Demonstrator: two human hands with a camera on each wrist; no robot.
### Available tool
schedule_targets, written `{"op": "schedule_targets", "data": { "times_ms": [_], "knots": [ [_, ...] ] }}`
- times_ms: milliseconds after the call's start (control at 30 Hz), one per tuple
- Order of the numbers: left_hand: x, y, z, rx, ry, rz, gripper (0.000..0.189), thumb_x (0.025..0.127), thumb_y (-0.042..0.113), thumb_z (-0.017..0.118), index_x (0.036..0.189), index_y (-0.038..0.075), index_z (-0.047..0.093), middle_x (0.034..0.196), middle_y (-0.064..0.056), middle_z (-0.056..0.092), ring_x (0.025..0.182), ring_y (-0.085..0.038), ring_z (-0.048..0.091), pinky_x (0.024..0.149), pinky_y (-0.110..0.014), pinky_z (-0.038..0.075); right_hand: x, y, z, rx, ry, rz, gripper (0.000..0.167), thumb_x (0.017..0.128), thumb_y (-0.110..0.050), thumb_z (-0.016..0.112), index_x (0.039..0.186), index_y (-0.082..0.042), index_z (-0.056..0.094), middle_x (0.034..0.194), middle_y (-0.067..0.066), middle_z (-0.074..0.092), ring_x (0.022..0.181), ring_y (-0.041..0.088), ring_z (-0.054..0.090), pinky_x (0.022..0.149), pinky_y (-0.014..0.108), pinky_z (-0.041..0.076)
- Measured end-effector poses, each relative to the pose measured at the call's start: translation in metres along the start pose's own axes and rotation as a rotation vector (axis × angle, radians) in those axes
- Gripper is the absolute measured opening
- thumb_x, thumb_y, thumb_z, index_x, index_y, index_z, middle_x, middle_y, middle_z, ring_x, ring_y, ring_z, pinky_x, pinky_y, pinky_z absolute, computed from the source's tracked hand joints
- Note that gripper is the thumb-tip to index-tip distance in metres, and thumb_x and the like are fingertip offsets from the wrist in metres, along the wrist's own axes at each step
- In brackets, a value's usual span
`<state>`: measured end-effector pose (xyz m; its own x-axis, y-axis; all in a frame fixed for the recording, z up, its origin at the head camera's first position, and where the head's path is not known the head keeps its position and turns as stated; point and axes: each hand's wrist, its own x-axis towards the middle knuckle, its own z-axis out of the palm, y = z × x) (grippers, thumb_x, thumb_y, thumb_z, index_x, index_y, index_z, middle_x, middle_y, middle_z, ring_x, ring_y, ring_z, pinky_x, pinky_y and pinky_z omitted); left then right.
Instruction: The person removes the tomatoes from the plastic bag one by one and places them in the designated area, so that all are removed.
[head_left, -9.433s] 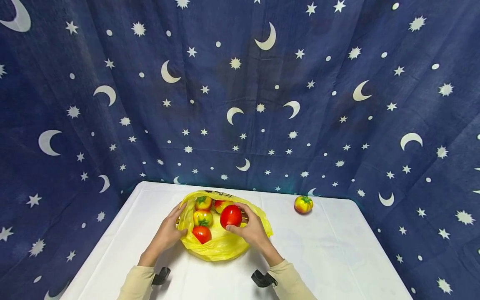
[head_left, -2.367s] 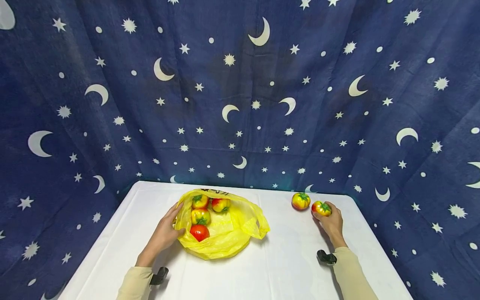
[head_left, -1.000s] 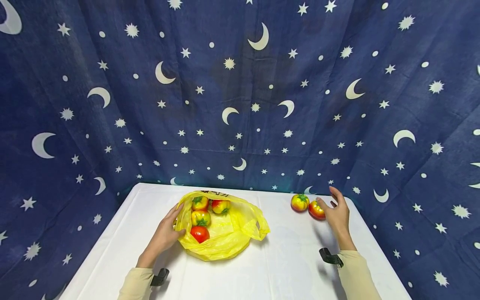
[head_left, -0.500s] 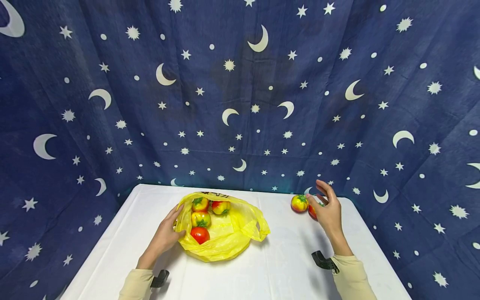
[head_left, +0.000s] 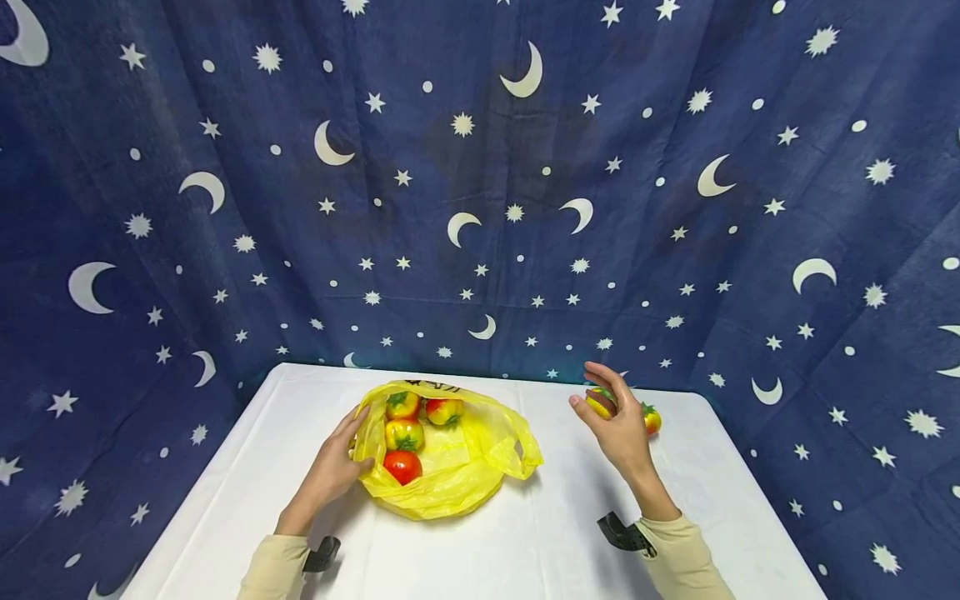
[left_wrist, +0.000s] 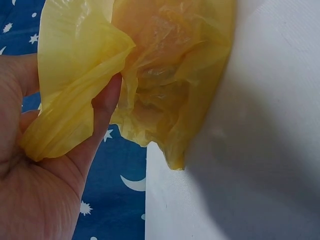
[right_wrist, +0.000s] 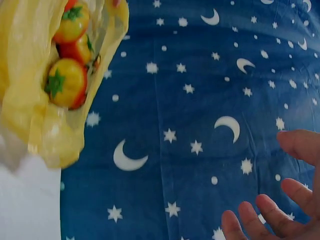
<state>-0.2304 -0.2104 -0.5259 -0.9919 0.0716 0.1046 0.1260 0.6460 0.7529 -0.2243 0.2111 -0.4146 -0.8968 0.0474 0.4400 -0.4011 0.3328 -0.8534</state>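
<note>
Head view: pinching a yellow plastic bag [head_left: 450,498] by its 9 o'clock edge between thumb and fingers of the left hand [head_left: 333,460], on a white-covered worktop [head_left: 450,558]. Inside the gaping mouth, a glossy red fruit [head_left: 402,467] at about 8 o'clock and three red-and-yellow fruits [head_left: 405,434] with green tops between 10 and 12 o'clock. At the bag's 3 o'clock, well apart from it, holding out the right hand [head_left: 624,437] with widely parted fingers and nothing in their grasp. Just past the palm, a fifth fruit [head_left: 600,406] at 11 o'clock and a sixth fruit [head_left: 651,419] at 1 o'clock, both partly screened by the hand. Behind, at 12 o'clock, a navy curtain [head_left: 435,150] printed with pale moons and stars.
</note>
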Motion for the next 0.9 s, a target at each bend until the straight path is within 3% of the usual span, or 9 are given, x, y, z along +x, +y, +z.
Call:
{"op": "schedule_targets", "data": {
  "times_ms": [133, 233, 367, 467, 667, 900],
  "knots": [
    [0.001, 0.001, 0.0, 0.006, 0.001, -0.001, 0.09, 0.077, 0.001, 0.072, 0.155, 0.008, 0.029, 0.163, -0.018, 0.021, 0.147, -0.045, 0.024, 0.118, -0.058, 0.026, -0.002, 0.0, 0.011, 0.031, -0.027, -0.028, 0.059, 0.084, -0.007, 0.074, 0.139, -0.01, 0.052, 0.139, 0.008, 0.055, 0.116, 0.0, 0.058, 0.102, 0.019, 0.049],
    [0.001, 0.002, 0.0, 0.007, 0.003, 0.007, 0.09, 0.076, 0.001, 0.072, 0.155, 0.007, 0.029, 0.162, -0.019, 0.022, 0.147, -0.045, 0.024, 0.118, -0.058, 0.026, -0.006, -0.011, 0.021, 0.061, -0.047, -0.039, 0.058, 0.083, -0.002, 0.074, 0.137, -0.003, 0.053, 0.137, 0.012, 0.056, 0.118, 0.005, 0.059, 0.102, 0.027, 0.052],
    [0.002, 0.001, 0.001, 0.006, 0.013, 0.032, 0.089, 0.076, 0.0, 0.072, 0.154, 0.006, 0.029, 0.162, -0.019, 0.023, 0.147, -0.045, 0.025, 0.118, -0.059, 0.026, -0.011, -0.03, 0.036, 0.072, -0.097, -0.047, 0.056, 0.082, 0.003, 0.073, 0.135, 0.004, 0.052, 0.137, 0.019, 0.055, 0.124, 0.026, 0.058, 0.102, 0.045, 0.051],
    [0.002, 0.0, 0.001, 0.002, 0.019, 0.041, 0.089, 0.076, -0.001, 0.072, 0.154, 0.007, 0.03, 0.162, -0.019, 0.024, 0.147, -0.045, 0.025, 0.118, -0.059, 0.026, -0.014, -0.037, 0.045, 0.042, -0.136, -0.063, 0.055, 0.083, 0.0, 0.073, 0.134, 0.001, 0.053, 0.137, 0.021, 0.055, 0.125, 0.039, 0.056, 0.101, 0.053, 0.05],
    [0.002, 0.0, 0.001, 0.002, 0.017, 0.028, 0.09, 0.076, 0.0, 0.072, 0.155, 0.008, 0.03, 0.162, -0.018, 0.023, 0.147, -0.045, 0.025, 0.118, -0.058, 0.026, -0.017, -0.032, 0.063, 0.035, -0.186, -0.084, 0.054, 0.084, -0.002, 0.073, 0.134, -0.001, 0.053, 0.136, 0.022, 0.055, 0.124, 0.041, 0.057, 0.099, 0.056, 0.05],
    [0.0, -0.001, 0.001, 0.011, 0.013, 0.017, 0.089, 0.076, 0.0, 0.072, 0.154, 0.007, 0.03, 0.162, -0.019, 0.023, 0.147, -0.045, 0.026, 0.118, -0.059, 0.026, -0.023, -0.001, 0.092, 0.072, -0.24, 0.002, 0.054, 0.085, -0.008, 0.074, 0.135, -0.013, 0.055, 0.136, 0.013, 0.057, 0.124, 0.034, 0.058, 0.102, 0.049, 0.051]
  ]
}}
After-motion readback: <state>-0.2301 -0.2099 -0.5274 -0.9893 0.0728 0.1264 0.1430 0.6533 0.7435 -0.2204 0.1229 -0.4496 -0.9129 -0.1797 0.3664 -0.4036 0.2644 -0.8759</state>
